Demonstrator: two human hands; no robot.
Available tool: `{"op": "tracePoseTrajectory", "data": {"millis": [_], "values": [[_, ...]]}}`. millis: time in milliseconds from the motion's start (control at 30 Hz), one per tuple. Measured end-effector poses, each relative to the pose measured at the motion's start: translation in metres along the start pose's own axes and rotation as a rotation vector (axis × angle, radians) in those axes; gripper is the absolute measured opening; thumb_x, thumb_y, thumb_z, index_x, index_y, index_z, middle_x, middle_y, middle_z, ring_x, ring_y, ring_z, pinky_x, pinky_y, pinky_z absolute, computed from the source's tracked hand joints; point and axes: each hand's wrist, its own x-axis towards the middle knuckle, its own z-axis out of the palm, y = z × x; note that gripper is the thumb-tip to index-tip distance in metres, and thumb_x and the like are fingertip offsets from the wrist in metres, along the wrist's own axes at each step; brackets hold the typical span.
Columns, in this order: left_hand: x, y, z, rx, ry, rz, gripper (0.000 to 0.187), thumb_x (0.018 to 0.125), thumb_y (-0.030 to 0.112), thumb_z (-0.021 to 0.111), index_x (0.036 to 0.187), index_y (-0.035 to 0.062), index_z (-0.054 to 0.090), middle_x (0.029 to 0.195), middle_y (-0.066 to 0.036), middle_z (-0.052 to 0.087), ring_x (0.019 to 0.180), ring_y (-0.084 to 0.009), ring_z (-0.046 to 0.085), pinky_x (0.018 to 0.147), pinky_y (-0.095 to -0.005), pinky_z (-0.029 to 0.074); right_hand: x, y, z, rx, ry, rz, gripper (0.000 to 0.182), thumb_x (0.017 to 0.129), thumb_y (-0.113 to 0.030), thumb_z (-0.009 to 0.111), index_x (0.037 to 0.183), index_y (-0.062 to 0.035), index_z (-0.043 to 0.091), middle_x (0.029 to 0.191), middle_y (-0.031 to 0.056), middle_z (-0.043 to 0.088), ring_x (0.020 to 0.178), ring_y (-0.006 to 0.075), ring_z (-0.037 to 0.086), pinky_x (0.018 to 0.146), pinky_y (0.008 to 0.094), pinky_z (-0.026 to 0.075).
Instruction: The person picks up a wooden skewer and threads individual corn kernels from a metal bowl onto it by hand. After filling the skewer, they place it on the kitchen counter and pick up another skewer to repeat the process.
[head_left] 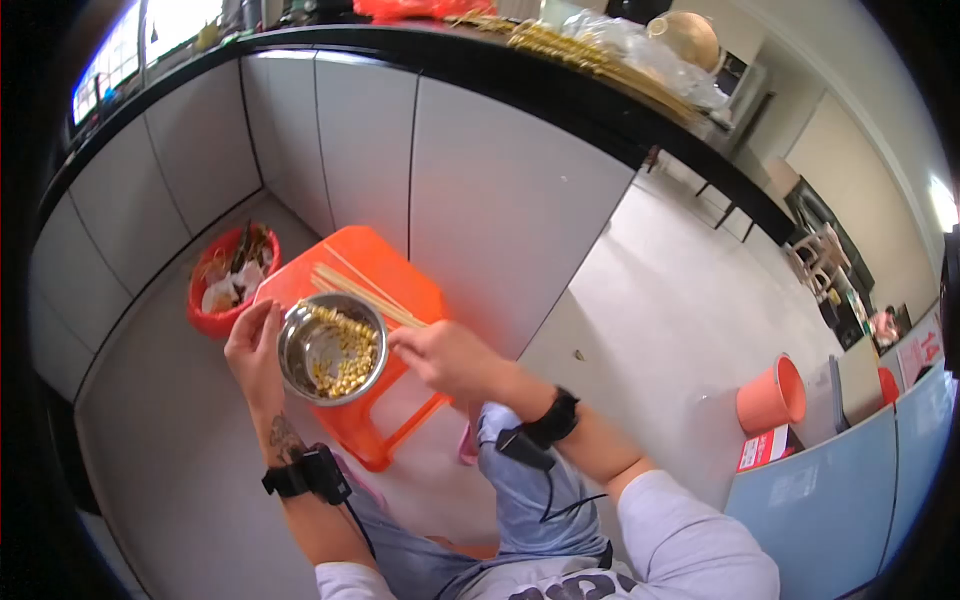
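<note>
Steel bowl [332,348] of yellow pieces being gripped at rim by left hand [254,345]; right hand [447,357] fingers pinched together, contents unclear; orange stool [400,290] underneath.

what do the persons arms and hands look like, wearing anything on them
Both hands are bare, left hand and right hand. Each wrist carries a black strap with a small black box: the left wrist device and the right wrist device, each with a thin black cable trailing off. There is a dark tattoo on the left forearm. Pale lilac sleeves are pushed up the arms.
</note>
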Motion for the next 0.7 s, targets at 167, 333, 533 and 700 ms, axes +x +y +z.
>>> {"op": "tracePoseTrajectory", "data": {"millis": [167, 333, 533, 700], "values": [[-0.019, 0.004, 0.008, -0.123, 0.105, -0.069, 0.021, 0.091, 0.012, 0.065, 0.108, -0.0018, 0.065, 0.092, -0.004, 0.066, 0.084, -0.0088, 0.062, 0.076, -0.022, 0.051, 0.021, -0.005, -0.153, -0.424, 0.616, -0.225, 0.015, 0.085, -0.007, 0.056, 0.095, -0.0075, 0.068, 0.082, 0.0172, 0.066, 0.077, 0.0344, 0.065, 0.068, 0.0408, 0.053], [-0.003, -0.01, -0.001, -0.126, 0.069, -0.02, 0.018, 0.091, 0.01, 0.064, 0.105, -0.0019, 0.066, 0.09, -0.003, 0.066, 0.082, -0.0073, 0.06, 0.075, -0.0208, 0.049, 0.053, -0.04, -0.3, -1.003, 0.835, 0.058, 0.019, 0.086, -0.017, 0.056, 0.09, -0.0076, 0.071, 0.085, 0.0178, 0.068, 0.082, 0.0346, 0.067, 0.074, 0.0439, 0.054], [-0.004, -0.012, 0.0, 0.126, 0.105, 0.038, 0.015, 0.089, 0.004, 0.061, 0.101, -0.0024, 0.067, 0.093, -0.006, 0.068, 0.085, -0.0122, 0.062, 0.079, -0.0258, 0.049, 0.078, 0.039, -0.349, -1.004, 0.723, 0.041, 0.021, 0.083, -0.015, 0.054, 0.088, -0.0056, 0.073, 0.082, 0.0218, 0.067, 0.077, 0.0352, 0.068, 0.071, 0.0403, 0.054], [-0.003, -0.021, -0.007, 0.26, -0.049, 0.027, 0.02, 0.09, 0.009, 0.06, 0.105, -0.0028, 0.066, 0.1, -0.009, 0.067, 0.089, -0.0165, 0.062, 0.081, -0.0291, 0.049, 0.083, 0.039, -0.333, -1.12, 0.754, 0.196, 0.017, 0.077, -0.011, 0.056, 0.081, -0.0014, 0.069, 0.084, 0.0223, 0.068, 0.081, 0.0369, 0.068, 0.074, 0.0443, 0.055]]}}
